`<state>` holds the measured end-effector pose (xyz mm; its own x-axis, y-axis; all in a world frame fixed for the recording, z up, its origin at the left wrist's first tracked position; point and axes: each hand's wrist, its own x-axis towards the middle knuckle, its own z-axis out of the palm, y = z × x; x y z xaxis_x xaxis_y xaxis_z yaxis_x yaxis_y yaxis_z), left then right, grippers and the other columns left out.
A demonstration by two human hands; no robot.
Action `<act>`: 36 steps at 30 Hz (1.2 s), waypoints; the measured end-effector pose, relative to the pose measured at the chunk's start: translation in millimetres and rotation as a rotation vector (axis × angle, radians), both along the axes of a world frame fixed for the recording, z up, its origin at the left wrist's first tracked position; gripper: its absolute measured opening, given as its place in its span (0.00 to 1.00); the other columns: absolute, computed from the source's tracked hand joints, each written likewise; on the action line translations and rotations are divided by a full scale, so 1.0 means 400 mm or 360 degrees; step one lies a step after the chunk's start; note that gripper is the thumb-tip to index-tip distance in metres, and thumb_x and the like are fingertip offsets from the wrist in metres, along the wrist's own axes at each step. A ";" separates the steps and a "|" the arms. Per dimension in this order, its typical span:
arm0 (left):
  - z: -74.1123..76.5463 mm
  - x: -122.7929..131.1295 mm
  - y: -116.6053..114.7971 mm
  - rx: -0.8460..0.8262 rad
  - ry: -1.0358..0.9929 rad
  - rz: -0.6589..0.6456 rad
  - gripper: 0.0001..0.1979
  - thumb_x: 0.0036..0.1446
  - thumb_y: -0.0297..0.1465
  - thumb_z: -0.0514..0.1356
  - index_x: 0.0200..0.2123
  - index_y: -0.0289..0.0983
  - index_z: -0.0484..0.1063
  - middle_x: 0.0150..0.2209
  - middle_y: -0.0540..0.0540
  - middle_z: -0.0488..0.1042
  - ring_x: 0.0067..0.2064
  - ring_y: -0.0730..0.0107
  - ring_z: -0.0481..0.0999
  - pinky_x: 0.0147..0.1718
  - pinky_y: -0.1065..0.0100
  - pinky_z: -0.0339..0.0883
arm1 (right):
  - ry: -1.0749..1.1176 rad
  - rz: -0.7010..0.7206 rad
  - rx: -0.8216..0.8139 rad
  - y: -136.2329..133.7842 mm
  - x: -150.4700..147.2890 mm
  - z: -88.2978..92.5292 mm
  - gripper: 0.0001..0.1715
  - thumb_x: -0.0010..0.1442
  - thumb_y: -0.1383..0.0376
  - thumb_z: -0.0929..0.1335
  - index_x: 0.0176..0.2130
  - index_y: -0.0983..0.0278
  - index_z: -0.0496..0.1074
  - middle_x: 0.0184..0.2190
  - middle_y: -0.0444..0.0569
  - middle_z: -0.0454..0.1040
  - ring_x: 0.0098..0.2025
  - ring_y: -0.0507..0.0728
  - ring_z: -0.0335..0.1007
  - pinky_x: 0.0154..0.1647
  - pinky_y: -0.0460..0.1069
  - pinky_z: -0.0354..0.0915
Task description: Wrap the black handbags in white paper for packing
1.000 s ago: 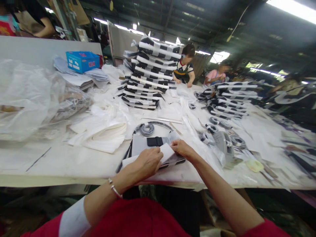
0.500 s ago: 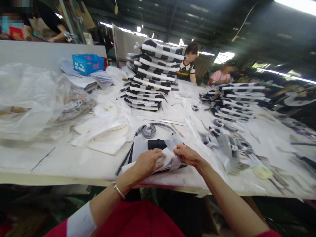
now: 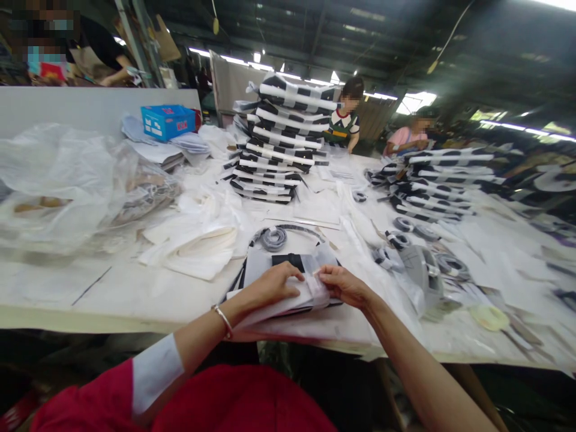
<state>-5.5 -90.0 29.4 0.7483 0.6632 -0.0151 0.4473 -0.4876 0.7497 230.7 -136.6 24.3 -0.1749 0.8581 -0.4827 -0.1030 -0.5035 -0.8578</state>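
A flat grey bag with a black band (image 3: 288, 264) lies at the table's near edge, a white paper sheet (image 3: 302, 299) folded over its near side. My left hand (image 3: 267, 286) presses on the sheet with fingers curled and pinching its edge. My right hand (image 3: 344, 284) pinches the same sheet from the right, fingertips almost meeting the left hand's. A coiled grey strap (image 3: 272, 237) rests just beyond the bag.
A tall stack of black-and-white striped bags (image 3: 281, 144) stands mid-table, another stack (image 3: 438, 180) to the right. Clear plastic bags (image 3: 67, 186) and white paper (image 3: 198, 246) lie left, a blue box (image 3: 167, 121) behind. Strap rolls (image 3: 423, 264) lie right. Two people sit opposite.
My hands have drawn closer together and folded the white sheet down over the bag; the view has tilted slightly down.
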 end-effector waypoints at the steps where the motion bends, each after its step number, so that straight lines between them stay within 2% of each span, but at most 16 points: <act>1: -0.001 0.002 0.011 -0.0044 -0.0024 0.0032 0.19 0.49 0.25 0.61 0.47 0.38 0.74 0.47 0.45 0.74 0.50 0.60 0.72 0.54 0.62 0.64 | -0.0005 0.0009 -0.0011 -0.001 0.001 0.003 0.20 0.41 0.61 0.77 0.34 0.64 0.72 0.27 0.41 0.72 0.25 0.49 0.68 0.30 0.46 0.68; 4: -0.003 0.016 0.032 -0.0063 -0.0042 0.0069 0.20 0.45 0.22 0.58 0.44 0.38 0.72 0.45 0.46 0.75 0.48 0.60 0.73 0.50 0.63 0.66 | -0.0067 0.0026 -0.0032 -0.001 -0.001 0.005 0.17 0.38 0.68 0.72 0.33 0.64 0.73 0.31 0.43 0.74 0.29 0.50 0.70 0.34 0.47 0.70; 7: -0.008 0.029 0.040 -0.0082 -0.0073 0.0081 0.20 0.42 0.21 0.56 0.42 0.38 0.70 0.43 0.47 0.75 0.46 0.61 0.73 0.46 0.64 0.67 | -0.0256 0.0082 0.0008 0.000 -0.009 0.003 0.15 0.37 0.70 0.67 0.31 0.65 0.74 0.24 0.41 0.72 0.24 0.48 0.65 0.28 0.44 0.64; 10: -0.021 0.030 0.041 -0.0110 -0.0101 0.0107 0.20 0.42 0.22 0.57 0.42 0.38 0.69 0.41 0.47 0.75 0.43 0.62 0.74 0.43 0.65 0.68 | -0.0488 0.0145 0.0201 -0.002 -0.018 0.003 0.14 0.38 0.69 0.66 0.29 0.65 0.75 0.24 0.40 0.70 0.23 0.47 0.61 0.24 0.43 0.59; 12: -0.030 0.026 0.039 -0.0126 -0.0119 0.0116 0.19 0.43 0.23 0.58 0.42 0.38 0.69 0.40 0.48 0.75 0.42 0.63 0.73 0.41 0.65 0.68 | -0.0606 0.0171 0.0374 -0.002 -0.022 0.008 0.11 0.39 0.69 0.66 0.28 0.65 0.74 0.29 0.42 0.72 0.27 0.48 0.63 0.26 0.43 0.60; 14: -0.035 0.021 0.034 -0.0137 -0.0132 0.0118 0.18 0.44 0.24 0.58 0.41 0.37 0.69 0.39 0.48 0.74 0.41 0.63 0.73 0.40 0.65 0.67 | -0.0703 0.0200 0.0442 0.003 -0.023 0.016 0.11 0.39 0.70 0.66 0.28 0.65 0.73 0.30 0.42 0.72 0.29 0.49 0.65 0.27 0.43 0.61; 19: -0.029 0.019 0.016 -0.0120 -0.0161 0.0107 0.16 0.45 0.24 0.58 0.41 0.38 0.68 0.39 0.48 0.73 0.42 0.63 0.72 0.42 0.64 0.67 | -0.0843 0.0313 0.0180 0.028 -0.018 0.033 0.18 0.37 0.70 0.68 0.33 0.63 0.65 0.23 0.38 0.70 0.22 0.49 0.63 0.20 0.43 0.59; 23: -0.028 0.024 0.007 -0.0070 -0.0165 0.0077 0.16 0.45 0.24 0.59 0.41 0.39 0.67 0.43 0.47 0.72 0.45 0.63 0.71 0.46 0.64 0.65 | -0.0846 0.0393 0.0076 0.032 -0.018 0.037 0.20 0.37 0.70 0.67 0.35 0.62 0.64 0.21 0.36 0.69 0.20 0.48 0.60 0.18 0.42 0.56; 27: -0.023 0.028 0.015 -0.0065 -0.0060 0.0046 0.16 0.45 0.24 0.59 0.40 0.38 0.66 0.42 0.46 0.72 0.43 0.61 0.71 0.44 0.63 0.65 | -0.0774 0.0342 0.0051 0.022 -0.025 0.041 0.21 0.35 0.71 0.65 0.35 0.63 0.65 0.21 0.37 0.68 0.20 0.47 0.59 0.17 0.41 0.54; 31: 0.003 0.017 0.030 -0.0152 0.0116 -0.0032 0.17 0.45 0.33 0.64 0.40 0.38 0.67 0.37 0.46 0.73 0.38 0.58 0.73 0.35 0.63 0.64 | -0.0751 0.0289 0.0034 0.013 -0.019 0.047 0.20 0.34 0.72 0.64 0.33 0.63 0.64 0.21 0.37 0.66 0.20 0.47 0.59 0.17 0.41 0.55; 36: 0.018 -0.018 0.037 -0.0323 0.0176 -0.0093 0.23 0.44 0.36 0.65 0.45 0.39 0.67 0.44 0.44 0.75 0.42 0.57 0.75 0.37 0.65 0.65 | -0.0847 0.0111 0.0055 0.000 -0.006 0.057 0.17 0.42 0.69 0.68 0.35 0.63 0.64 0.24 0.39 0.68 0.21 0.49 0.63 0.16 0.42 0.58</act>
<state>-12.5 -75.4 36.5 0.7719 0.5937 -0.2276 0.5074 -0.3594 0.7832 228.4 -136.4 47.2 0.0290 0.8702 -0.4918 0.3834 -0.4641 -0.7985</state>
